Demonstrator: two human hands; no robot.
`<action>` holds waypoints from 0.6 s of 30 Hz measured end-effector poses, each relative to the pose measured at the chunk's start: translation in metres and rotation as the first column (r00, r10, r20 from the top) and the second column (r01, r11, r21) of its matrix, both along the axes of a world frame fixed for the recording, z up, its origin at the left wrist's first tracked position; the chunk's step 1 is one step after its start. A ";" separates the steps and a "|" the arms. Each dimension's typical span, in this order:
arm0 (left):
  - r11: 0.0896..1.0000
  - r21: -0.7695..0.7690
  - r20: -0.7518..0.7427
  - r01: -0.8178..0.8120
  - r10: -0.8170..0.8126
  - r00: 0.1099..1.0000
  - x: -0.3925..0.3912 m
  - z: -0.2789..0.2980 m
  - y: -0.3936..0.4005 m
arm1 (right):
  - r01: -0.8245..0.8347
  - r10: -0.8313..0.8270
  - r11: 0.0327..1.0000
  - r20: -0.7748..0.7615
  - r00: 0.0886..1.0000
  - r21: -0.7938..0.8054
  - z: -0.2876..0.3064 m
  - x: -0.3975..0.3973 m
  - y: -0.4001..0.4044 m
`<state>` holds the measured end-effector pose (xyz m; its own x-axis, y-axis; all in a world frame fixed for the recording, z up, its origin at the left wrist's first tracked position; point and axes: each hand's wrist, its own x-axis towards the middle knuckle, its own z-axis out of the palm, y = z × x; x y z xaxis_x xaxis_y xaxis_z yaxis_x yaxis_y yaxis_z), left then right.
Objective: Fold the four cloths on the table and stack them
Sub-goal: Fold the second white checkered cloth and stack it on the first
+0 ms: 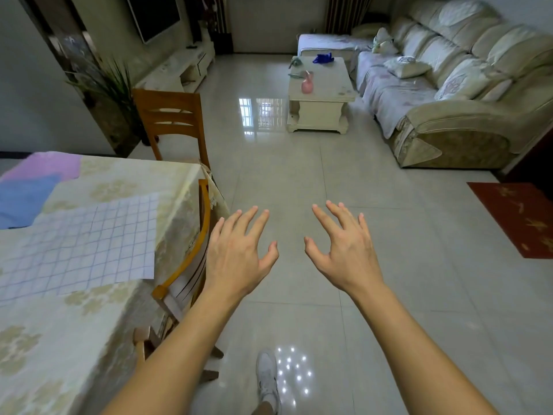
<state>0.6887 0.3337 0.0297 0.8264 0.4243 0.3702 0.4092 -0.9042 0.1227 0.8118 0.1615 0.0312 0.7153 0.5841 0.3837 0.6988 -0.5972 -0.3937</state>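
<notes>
Lying flat: checked cloth [86, 244] nearest, blue cloth [25, 200] and lilac cloth [45, 166] beyond it, all unfolded on the table [74, 330] at left.
Left hand [239, 253]: held over the floor [299, 175] beside the table, fingers spread, holding nothing.
Right hand [341, 250]: alongside, fingers spread, empty.
Chair [191, 250]: tucked against the table edge.
Sofa [449, 94]: far right.

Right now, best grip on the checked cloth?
Probably its near right corner. The checked cloth lies flat and spread on the table, that corner close to the table's right edge. Come from the right, where the empty left hand hovers.
</notes>
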 end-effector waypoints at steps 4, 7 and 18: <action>1.000 -0.019 0.023 -0.002 0.002 1.000 0.046 -0.003 0.041 | -0.014 0.014 1.000 -0.022 1.000 -0.002 -0.004 0.042 0.044; 0.999 -0.042 0.026 0.000 0.001 1.000 0.082 -0.001 0.074 | -0.015 0.014 1.000 -0.051 0.999 -0.015 -0.003 0.074 0.079; 0.998 -0.059 0.019 0.032 -0.031 0.999 0.189 -0.001 0.172 | 0.033 -0.034 0.999 -0.093 0.995 -0.015 -0.004 0.171 0.172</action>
<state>0.8776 0.5056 0.0285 0.8333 0.4197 0.3599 0.3780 -0.9075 0.1833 0.9824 0.3332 0.0272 0.7669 0.5636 0.3068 0.6389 -0.6254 -0.4480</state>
